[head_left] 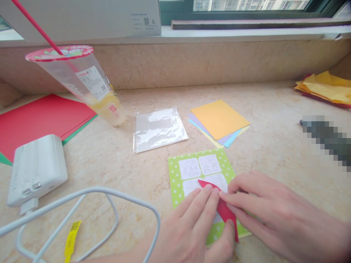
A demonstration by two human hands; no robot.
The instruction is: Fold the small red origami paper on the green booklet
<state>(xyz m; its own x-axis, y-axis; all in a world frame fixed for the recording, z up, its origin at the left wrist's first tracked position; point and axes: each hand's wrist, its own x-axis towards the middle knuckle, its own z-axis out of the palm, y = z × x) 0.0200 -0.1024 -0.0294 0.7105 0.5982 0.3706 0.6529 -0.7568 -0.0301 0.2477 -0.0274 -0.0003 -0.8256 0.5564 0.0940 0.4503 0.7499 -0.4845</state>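
Note:
A narrow folded piece of red paper [223, 210] lies on a green dotted instruction sheet [175, 179] near the counter's front edge. My left hand [196, 228] presses its fingertips on the red paper from the left, thumb at its lower end. From the right, my right hand [276, 215] pinches the paper's edge with the fingertips. Both hands meet over the fold, and part of the paper is hidden under them.
A stack of coloured paper squares [219, 120] with orange on top and a clear plastic sleeve [159, 128] lie behind. Left: a plastic cup [87, 86] with a red straw, red and green sheets [41, 117], a white charger [37, 168] with cable [109, 193]. Yellow papers [326, 87] far right.

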